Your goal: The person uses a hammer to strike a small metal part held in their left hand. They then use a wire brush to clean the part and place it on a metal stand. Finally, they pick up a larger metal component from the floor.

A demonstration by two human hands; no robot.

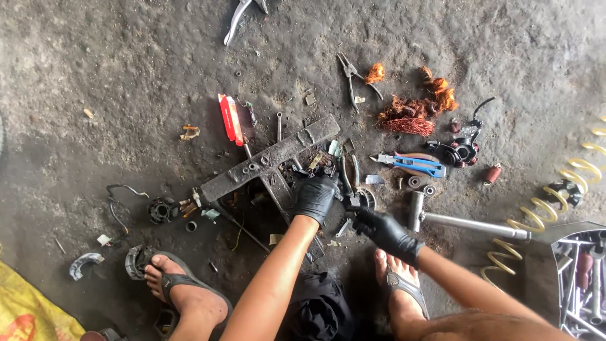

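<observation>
The left hand (315, 197), black-gloved, presses down over a small dark part (314, 165) on the crossed steel bars (271, 158), its fingers hiding what they clasp. The right hand (385, 231) closes around a small tool (353, 203), hard to identify, just beside blue-handled pliers (413, 163)

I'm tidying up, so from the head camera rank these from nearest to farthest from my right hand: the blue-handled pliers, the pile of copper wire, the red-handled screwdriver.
From the right hand:
1. Blue-handled pliers, just up and to the right on the floor.
2. Pile of copper wire, farther up, beyond the pliers.
3. Red-handled screwdriver, far up-left, past the left hand.
</observation>
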